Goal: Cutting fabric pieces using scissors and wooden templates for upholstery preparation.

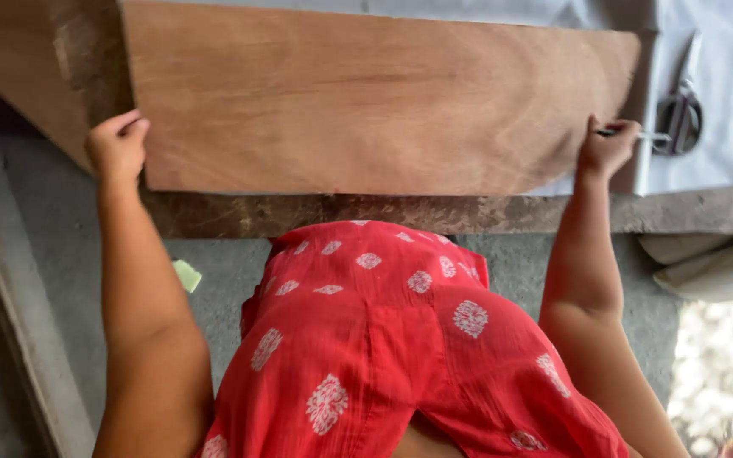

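Two hands on plywood sheet [366,102]: left hand [117,144] grips left edge, right hand [608,146] right edge.

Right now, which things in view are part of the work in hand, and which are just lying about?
In hand:
- wooden board, held at both ends
- left hand, curled over its left edge
- right hand, at its right edge, with a thin tool I can't identify

Lying about:
- scissors on the white sheet
- pale green scrap on the floor
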